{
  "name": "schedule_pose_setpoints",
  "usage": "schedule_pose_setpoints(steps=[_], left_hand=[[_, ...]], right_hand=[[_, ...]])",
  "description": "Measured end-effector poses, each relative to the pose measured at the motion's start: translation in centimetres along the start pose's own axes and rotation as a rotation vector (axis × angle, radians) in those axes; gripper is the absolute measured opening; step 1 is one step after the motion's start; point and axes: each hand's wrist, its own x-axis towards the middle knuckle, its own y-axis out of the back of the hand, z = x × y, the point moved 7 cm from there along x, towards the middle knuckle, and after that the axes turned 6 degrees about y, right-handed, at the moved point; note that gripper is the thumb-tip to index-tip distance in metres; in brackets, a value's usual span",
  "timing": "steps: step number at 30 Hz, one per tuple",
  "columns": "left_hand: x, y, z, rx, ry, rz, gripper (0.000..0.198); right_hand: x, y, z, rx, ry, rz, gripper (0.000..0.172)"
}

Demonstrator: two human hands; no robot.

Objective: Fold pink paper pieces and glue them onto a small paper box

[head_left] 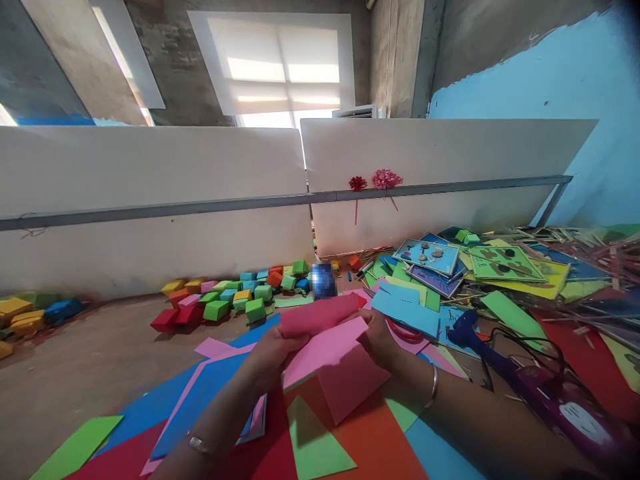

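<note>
My left hand (273, 353) is closed on pink paper, with the thumb on top. My right hand (377, 339) grips the paper's right side, fingers curled. The pink paper (325, 350) is in light pink pieces, one folded down in front, with a darker pink sheet (320, 315) above it. Just right of my right hand lies a red curved object (404, 331), partly hidden under light blue paper (405, 310). Below my hands are a green paper piece (317, 443), an orange sheet (373, 433) and a blue sheet (200, 413).
Colored paper cubes (216, 311) lie at the back left. A purple glue gun (565, 407) with a black cord rests at the right. Decorated boards (505, 263) and thin sticks (600, 267) pile up behind it. Two paper flowers (387, 179) hang on a white panel's rail (450, 189).
</note>
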Motion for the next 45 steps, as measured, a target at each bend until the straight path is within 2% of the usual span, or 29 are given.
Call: schedule_pose_setpoints(steps=[5, 9, 11, 14, 15, 17, 20, 21, 23, 25, 26, 27, 28, 31, 32, 35, 39, 42, 45], left_hand=[[-0.4, -0.8, 0.5, 0.058, 0.025, -0.046, 0.047], [-1.4, -0.3, 3.1, 0.085, -0.19, -0.04, 0.072], [-2.2, 0.1, 4.5, 0.118, -0.312, 0.012, 0.073], [-3.2, 0.5, 5.7, 0.322, -0.417, 0.183, 0.071], [-3.4, 0.5, 6.0, 0.412, -0.449, 0.257, 0.068], [-3.8, 0.6, 6.5, 0.547, -0.511, 0.382, 0.05], [-3.9, 0.6, 6.7, 0.603, -0.566, 0.441, 0.015], [-3.8, 0.7, 6.7, 0.605, -0.571, 0.442, 0.011], [-3.7, 0.8, 6.7, 0.61, -0.578, 0.441, 0.01], [-3.7, 0.8, 6.7, 0.624, -0.584, 0.433, 0.009], [-3.7, 0.7, 6.7, 0.632, -0.586, 0.426, 0.009], [-3.7, 0.6, 6.6, 0.641, -0.587, 0.421, 0.008], [-3.7, 0.6, 6.6, 0.648, -0.587, 0.418, 0.008], [-3.6, 0.4, 6.4, 0.67, -0.581, 0.41, 0.007], [-3.6, 0.4, 6.3, 0.678, -0.577, 0.408, 0.007], [-3.4, 0.4, 6.1, 0.704, -0.55, 0.398, 0.01], [-2.8, 0.4, 5.5, 0.737, -0.451, 0.334, 0.025], [-2.1, 0.4, 4.6, 0.765, -0.352, 0.277, 0.034], [-1.1, 0.1, 3.1, 0.812, -0.243, 0.206, 0.035]], right_hand=[[-0.3, 0.2, 1.1, 0.079, -0.077, 0.131, 0.024], [-0.3, 0.9, 1.9, 0.083, -0.111, 0.213, 0.022], [-0.3, 1.1, 2.0, 0.086, -0.125, 0.214, 0.022], [-0.3, 0.9, 1.9, 0.095, -0.14, 0.182, 0.02], [-0.3, 0.7, 1.9, 0.098, -0.143, 0.167, 0.02], [-0.4, 0.4, 1.9, 0.103, -0.147, 0.135, 0.021], [-0.4, -0.1, 1.8, 0.126, -0.153, 0.057, 0.025], [-0.3, -0.2, 1.6, 0.132, -0.143, 0.033, 0.03], [0.2, 0.0, 0.8, 0.1, -0.077, 0.013, 0.05], [0.8, 0.7, -0.4, -0.013, 0.042, 0.033, 0.071], [1.1, 1.1, -1.2, -0.092, 0.106, 0.048, 0.074], [1.3, 1.4, -1.9, -0.174, 0.163, 0.053, 0.071], [1.5, 1.6, -2.5, -0.25, 0.212, 0.049, 0.059], [1.8, 1.7, -4.0, -0.414, 0.312, 0.02, 0.012], [1.8, 1.7, -4.2, -0.443, 0.325, 0.016, 0.009], [1.8, 1.9, -4.5, -0.488, 0.319, 0.026, 0.01], [2.1, 1.9, -4.4, -0.573, 0.284, -0.017, 0.01], [2.4, 1.9, -3.8, -0.682, 0.224, -0.107, 0.012], [2.5, 1.7, -2.5, -0.801, 0.117, -0.258, 0.014]])
